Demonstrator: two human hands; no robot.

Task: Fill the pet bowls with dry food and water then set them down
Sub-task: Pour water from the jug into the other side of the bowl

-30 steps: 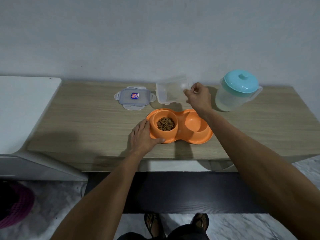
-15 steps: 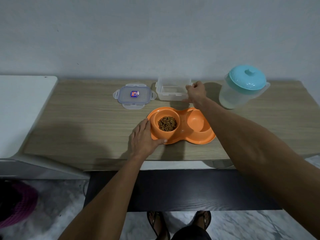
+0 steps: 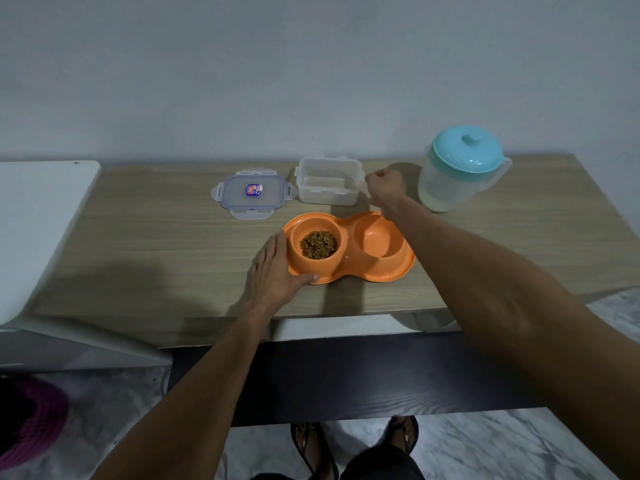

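Note:
An orange double pet bowl [image 3: 377,277] sits on the wooden table [image 3: 156,254]. Its left basin holds brown dry food [image 3: 318,244]; its right basin [image 3: 379,242] looks dry and bare. My left hand [image 3: 277,275] grips the bowl's left rim, thumb on the front edge. Behind the bowl a clear food container [image 3: 327,195] stands upright, with nothing visible inside. My right hand [image 3: 384,187] is closed in a fist at the container's right edge, touching its side flap. A translucent pitcher with a teal lid [image 3: 460,168] stands at the back right.
The container's lid [image 3: 252,195] lies flat, left of the container. A white surface [image 3: 38,220] adjoins the table's left end. A dark low shelf [image 3: 346,375] runs below the front edge, with my feet beneath it. A purple object [image 3: 31,417] sits on the floor at left.
My right hand brought the tilted clear container down from above the bowl and stood it upright on the table behind it. My left hand stayed on the bowl's rim.

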